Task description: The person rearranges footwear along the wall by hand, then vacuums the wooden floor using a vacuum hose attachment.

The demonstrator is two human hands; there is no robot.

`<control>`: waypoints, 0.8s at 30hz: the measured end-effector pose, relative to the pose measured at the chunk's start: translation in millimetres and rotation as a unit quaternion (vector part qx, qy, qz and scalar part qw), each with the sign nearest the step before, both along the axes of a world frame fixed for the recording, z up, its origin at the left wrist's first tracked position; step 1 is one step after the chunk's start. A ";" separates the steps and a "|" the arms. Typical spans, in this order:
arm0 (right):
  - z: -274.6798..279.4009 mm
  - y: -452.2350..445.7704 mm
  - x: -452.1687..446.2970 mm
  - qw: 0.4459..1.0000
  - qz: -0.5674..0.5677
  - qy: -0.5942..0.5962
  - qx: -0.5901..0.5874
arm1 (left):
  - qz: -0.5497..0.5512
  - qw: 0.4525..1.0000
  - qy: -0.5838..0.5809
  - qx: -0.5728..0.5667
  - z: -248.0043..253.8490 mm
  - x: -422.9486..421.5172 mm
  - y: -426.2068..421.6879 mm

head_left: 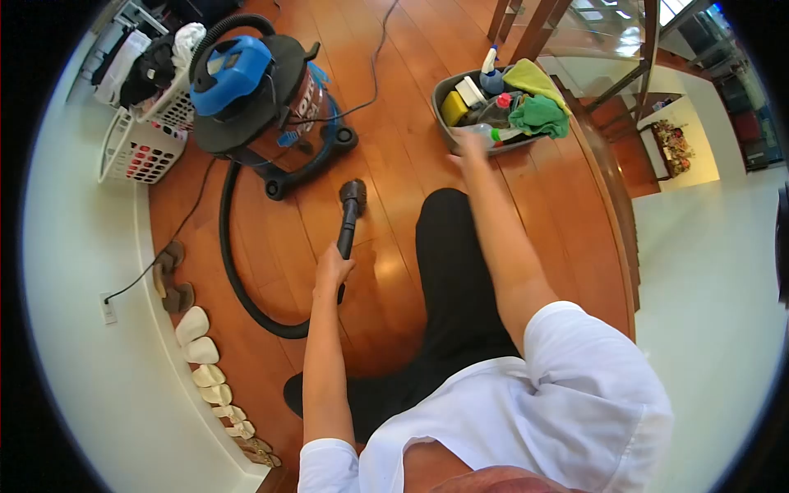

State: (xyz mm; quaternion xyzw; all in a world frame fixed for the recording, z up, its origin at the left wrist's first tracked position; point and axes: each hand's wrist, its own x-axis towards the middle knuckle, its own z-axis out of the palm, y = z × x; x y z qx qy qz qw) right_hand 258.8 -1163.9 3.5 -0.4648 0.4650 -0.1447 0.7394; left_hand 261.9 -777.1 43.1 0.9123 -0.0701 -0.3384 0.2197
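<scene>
My left hand [333, 269] is wrapped round the black vacuum wand [348, 234], whose round brush head [353, 195] rests on the wooden floor. From the wand a black hose [234, 271] curves back to the vacuum cleaner [255, 107] with its blue top. Stretched forward, my right hand [470, 146] is at the near left edge of a grey bin [444, 94]; its fingers are blurred, and whether they hold anything is unclear. The bin holds spray bottles, a yellow sponge [453, 108], a green cloth [540, 117] and a yellow-green cloth [534, 80].
White laundry baskets [144, 152] with clothes stand at the upper left. Several shoes [202, 351] line the left wall, near a plugged-in cord [136, 279]. Another cord [376, 70] crosses the floor. Glass railing [596, 49] and a floor edge lie on the right.
</scene>
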 end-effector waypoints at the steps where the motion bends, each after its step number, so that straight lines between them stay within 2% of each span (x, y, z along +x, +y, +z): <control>1: -17.4 -27.8 -0.4 0.973 -0.208 0.086 0.059 | -0.017 1.000 -0.005 0.023 11.5 7.4 -4.8; 3: -63.2 -76.7 -35.5 0.983 -0.106 0.007 0.151 | -0.040 0.997 -0.002 0.071 22.9 18.8 -17.8; 5: -59.4 -77.2 -34.5 0.957 -0.170 0.000 0.234 | -0.060 0.992 -0.007 0.111 39.1 26.2 -30.2; 6: -54.3 -77.6 -34.0 0.953 -0.159 -0.012 0.259 | -0.073 0.989 -0.010 0.126 49.5 26.0 -38.4; 7: -57.7 -76.6 -30.0 0.959 -0.141 -0.056 0.241 | -0.090 0.986 -0.012 0.142 56.5 27.6 -44.9; 9: -79.8 -83.3 -31.5 0.964 -0.114 -0.132 0.201 | -0.085 0.986 -0.013 0.143 39.7 32.3 -43.5; 12: -78.2 -78.8 -42.7 0.970 -0.079 -0.165 0.161 | -0.073 0.989 0.000 0.130 32.4 32.4 -45.6; 13: -95.7 -84.3 -41.6 0.973 -0.053 -0.171 0.146 | -0.067 0.990 0.016 0.125 33.6 31.3 -48.1; 14: -96.2 -81.8 -49.6 0.973 -0.049 -0.194 0.112 | -0.068 0.994 0.032 0.082 18.4 39.7 -37.6; 15: -74.8 -71.6 -56.9 0.973 -0.110 -0.178 0.098 | -0.068 0.995 0.053 0.039 0.3 47.1 -28.2; 17: -87.7 -76.2 -40.2 0.982 -0.163 -0.066 0.071 | -0.073 0.995 0.065 -0.001 25.5 36.9 -41.8; 18: -67.3 -75.1 -38.5 0.972 -0.203 0.117 0.022 | -0.083 0.995 0.063 0.007 29.6 34.1 -48.7; 19: -35.7 -70.4 -51.7 0.966 -0.203 0.157 0.019 | -0.088 0.994 0.058 0.013 33.2 32.4 -51.8; 20: -77.3 -80.7 -42.0 0.957 -0.212 0.192 -0.041 | -0.091 0.994 0.053 0.019 34.8 31.5 -52.2; 21: -57.5 -76.1 -61.2 0.934 -0.210 0.260 -0.127 | -0.099 0.993 0.059 0.022 32.4 33.6 -50.4; 24: -59.1 -96.0 -112.3 0.908 -0.140 0.300 -0.258 | -0.121 0.990 0.076 0.001 24.8 44.6 -46.4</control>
